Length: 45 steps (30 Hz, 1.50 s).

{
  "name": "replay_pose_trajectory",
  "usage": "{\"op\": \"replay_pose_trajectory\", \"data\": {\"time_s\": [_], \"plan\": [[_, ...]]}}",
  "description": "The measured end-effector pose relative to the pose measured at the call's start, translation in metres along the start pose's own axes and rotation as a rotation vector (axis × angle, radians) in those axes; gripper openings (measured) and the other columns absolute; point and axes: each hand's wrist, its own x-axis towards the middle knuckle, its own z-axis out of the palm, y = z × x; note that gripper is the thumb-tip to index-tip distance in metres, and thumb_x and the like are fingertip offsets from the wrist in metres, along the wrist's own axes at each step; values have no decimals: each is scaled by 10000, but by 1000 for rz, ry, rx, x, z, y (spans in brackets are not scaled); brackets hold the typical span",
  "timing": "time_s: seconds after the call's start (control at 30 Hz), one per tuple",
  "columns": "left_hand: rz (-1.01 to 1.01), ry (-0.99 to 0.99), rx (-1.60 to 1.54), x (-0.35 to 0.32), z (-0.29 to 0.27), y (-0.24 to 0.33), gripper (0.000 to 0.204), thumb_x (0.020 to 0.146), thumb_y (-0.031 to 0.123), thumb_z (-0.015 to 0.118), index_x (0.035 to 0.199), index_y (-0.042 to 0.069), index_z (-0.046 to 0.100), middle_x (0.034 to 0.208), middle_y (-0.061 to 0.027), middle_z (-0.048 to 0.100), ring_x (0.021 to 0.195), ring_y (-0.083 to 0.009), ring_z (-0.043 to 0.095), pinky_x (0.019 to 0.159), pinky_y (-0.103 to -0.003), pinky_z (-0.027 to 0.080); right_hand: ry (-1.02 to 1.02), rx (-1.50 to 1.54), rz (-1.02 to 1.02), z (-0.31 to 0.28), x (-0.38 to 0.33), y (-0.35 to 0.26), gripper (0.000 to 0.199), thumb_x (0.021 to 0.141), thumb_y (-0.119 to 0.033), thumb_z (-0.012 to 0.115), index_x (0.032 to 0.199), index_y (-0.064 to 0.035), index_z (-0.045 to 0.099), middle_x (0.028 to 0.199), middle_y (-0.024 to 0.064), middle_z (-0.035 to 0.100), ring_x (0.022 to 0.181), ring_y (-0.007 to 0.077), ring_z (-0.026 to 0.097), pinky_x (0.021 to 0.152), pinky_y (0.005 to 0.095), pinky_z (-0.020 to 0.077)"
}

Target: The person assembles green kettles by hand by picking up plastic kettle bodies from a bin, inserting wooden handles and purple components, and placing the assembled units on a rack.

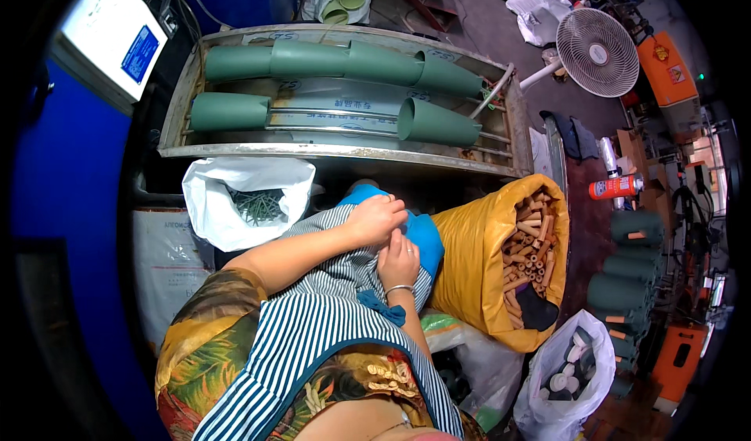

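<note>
My left hand [377, 220] and my right hand [399, 264] meet over my lap, fingers curled and pressed together. Whatever they may pinch is too small or hidden to make out. Beneath them lie a bright blue cloth [424, 238] and my striped apron [321, 324]. To the left, a white plastic bag [205, 206] holds many thin green sticks [258, 206]. At the right stands a yellow sack [461, 245] full of short brown tubes [532, 245]. In front, green cylinders [313, 59] lie along metal rods in a shallow metal-framed tray [336, 156].
A white bag [526, 398] with grey and white round pieces sits at lower right, beside a clear bag [497, 371]. Farther right are stacked green cylinders [618, 292], a red spray can [614, 188] and a fan [598, 52]. A blue panel [70, 175] borders the left.
</note>
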Motion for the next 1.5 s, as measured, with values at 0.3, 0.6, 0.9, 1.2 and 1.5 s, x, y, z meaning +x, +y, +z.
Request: {"op": "replay_pose_trajectory", "data": {"time_s": [0.3,0.6,0.9,1.2,1.5], "plan": [[29,142,-50,-13,-1,-6,181,697,183,694,843,107,618,865,-65,576,877,-287,588,755,-395,486,11,-46,35,7,2,-14,414,859,-90,628,1252,-1,532,979,170,673,908,326,652,803,437,491],[15,101,-18,-18,-2,-2,185,685,188,712,838,126,628,854,-38,576,863,-252,587,769,-379,487,26,-36,58,6,2,-21,341,845,-56,614,1173,11,545,919,174,664,873,334,650,798,431,497],[12,51,-13,-9,10,22,180,699,211,708,825,109,630,867,-40,595,896,-252,602,800,-371,498,44,-46,146,4,-12,-2,317,835,-47,612,1140,7,546,946,172,679,861,349,647,792,441,488],[-5,40,-70,2,23,36,192,711,224,699,836,96,631,889,-67,609,907,-254,611,796,-371,498,40,-53,218,1,-18,14,313,810,-50,635,1104,15,551,950,182,680,864,361,644,793,443,491],[-37,184,-131,-1,23,18,119,687,202,660,743,106,619,827,-109,604,808,-319,625,674,-459,513,48,22,287,15,-11,12,336,931,-323,598,1126,-51,627,1021,189,679,885,408,623,762,496,482]]}}
